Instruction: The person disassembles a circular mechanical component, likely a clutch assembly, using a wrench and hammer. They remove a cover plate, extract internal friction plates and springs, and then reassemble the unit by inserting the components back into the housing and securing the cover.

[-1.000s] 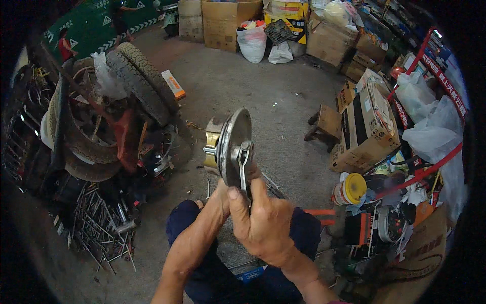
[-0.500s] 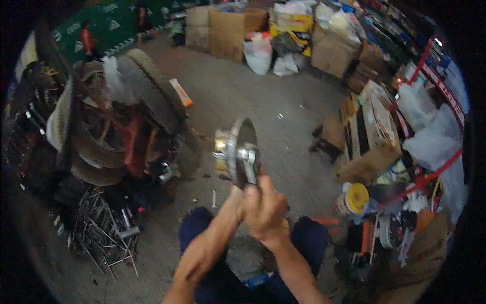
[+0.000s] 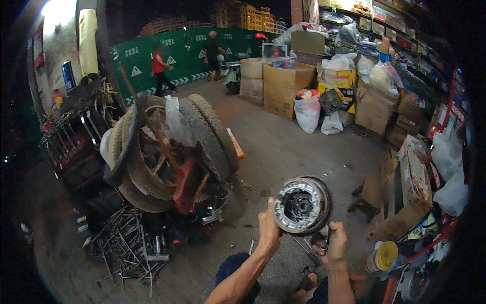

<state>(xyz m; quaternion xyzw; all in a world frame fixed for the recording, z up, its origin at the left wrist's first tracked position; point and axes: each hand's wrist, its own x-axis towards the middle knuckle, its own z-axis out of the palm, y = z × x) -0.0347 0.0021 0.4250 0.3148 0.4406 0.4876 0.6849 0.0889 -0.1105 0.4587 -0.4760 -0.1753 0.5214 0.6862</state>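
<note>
The left hand (image 3: 269, 227) grips the round metal part (image 3: 302, 204) by its left rim, thumb lying up along the edge. The part is held up off the floor (image 3: 288, 152), a little right of and below the middle of the frame, its open face with the dark hub turned toward the camera. The right hand (image 3: 336, 245) is just beside its lower right edge, fingers curled in — a small dark metal piece shows next to them, but I can't fairly tell whether the hand is closed on it.

Below, at the bottom of the frame, a dark trouser knee (image 3: 234, 268) shows beside the left forearm, and a thin spanner (image 3: 251, 247) lies on the floor near it. In the lower left is a loose heap of metal rods and tools (image 3: 126, 235); above it stand worn tyres (image 3: 207, 124), a red piece (image 3: 186, 186) leaning against them.

To the right of the hands are a low wooden stool (image 3: 371, 192), a big carton (image 3: 402, 195) and a tub with a yellow lid (image 3: 388, 255). Farther back, a cardboard box (image 3: 282, 91) and a stuffed white bag (image 3: 307, 114) stand together — and at upper left two people pass along a green barrier (image 3: 121, 83)
</note>
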